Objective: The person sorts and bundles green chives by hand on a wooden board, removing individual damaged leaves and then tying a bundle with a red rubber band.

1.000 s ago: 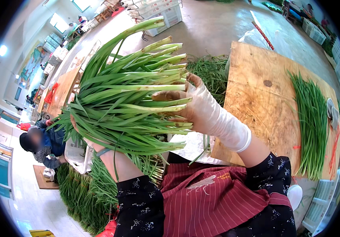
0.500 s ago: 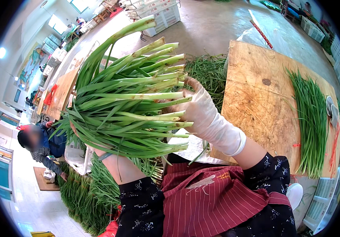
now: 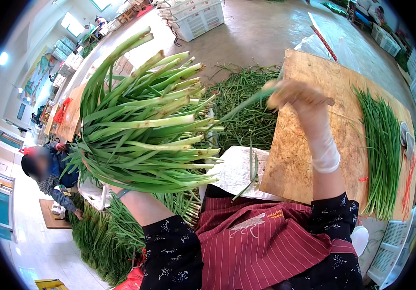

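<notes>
Crates (image 3: 196, 19) (contents unclear) stand far off; left hand (image 3: 116, 186) grips leek bundle (image 3: 145, 130), right hand (image 3: 297, 99) pinches a stalk (image 3: 239, 107).

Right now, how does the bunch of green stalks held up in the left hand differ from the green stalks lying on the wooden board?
The thick held bunch of green stalks is raised and fanned out; the row of green stalks on the wooden board lies flat, thinner, aligned. Both are long green stalks.

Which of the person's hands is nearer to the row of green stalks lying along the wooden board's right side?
Right. The right hand is raised over the wooden board, left of the row; the left hand, hidden beneath its bunch, is far left.
</notes>
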Tool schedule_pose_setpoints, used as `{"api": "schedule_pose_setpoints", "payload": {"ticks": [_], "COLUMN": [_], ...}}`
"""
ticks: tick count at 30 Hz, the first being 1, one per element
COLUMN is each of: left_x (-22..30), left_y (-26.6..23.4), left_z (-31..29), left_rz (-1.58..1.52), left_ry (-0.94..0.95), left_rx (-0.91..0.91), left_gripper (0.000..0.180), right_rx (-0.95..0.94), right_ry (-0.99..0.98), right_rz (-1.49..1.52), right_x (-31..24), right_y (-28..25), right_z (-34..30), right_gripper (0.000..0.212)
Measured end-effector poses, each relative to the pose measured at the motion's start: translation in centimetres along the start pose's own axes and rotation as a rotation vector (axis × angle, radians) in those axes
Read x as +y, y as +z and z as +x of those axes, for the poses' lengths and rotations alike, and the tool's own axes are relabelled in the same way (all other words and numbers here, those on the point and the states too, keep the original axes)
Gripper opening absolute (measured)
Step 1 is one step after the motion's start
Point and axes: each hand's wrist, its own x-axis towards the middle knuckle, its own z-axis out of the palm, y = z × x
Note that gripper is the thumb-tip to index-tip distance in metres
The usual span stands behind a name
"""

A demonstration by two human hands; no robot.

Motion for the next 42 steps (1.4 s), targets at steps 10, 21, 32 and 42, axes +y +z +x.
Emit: {"api": "schedule_pose_setpoints", "payload": {"ticks": [10, 21, 32, 42], "left_x": [0.2, 0.6, -0.3, -0.6], "left_y": [0.5, 0.6, 0.8, 0.9], "left_z": [1.5, 2.0, 2.3, 1.7], "left_rz": [-0.045, -0.056, -0.092, -0.183], "left_ry": [0.010, 0.012, 0.003, -0.009], "left_rx": [-0.029, -0.052, -0.065, -0.111], "left_gripper": [0.034, 0.033, 0.031, 0.030], "right_rx": [-0.303, -0.410, -0.281, -0.501], "right_ry": [0.201, 0.590, 0.494, 0.256], "right_rz": [-0.914, -0.412, -0.690, -0.010], "right_x": [4.5, 3.1, 8.1, -0.5], "right_y": [0.1, 7.3, 2.2, 3.7], "right_z": [1.5, 4.4, 0.2, 1.1], "right_gripper": [0.031, 0.024, 0.020, 0.038]}}
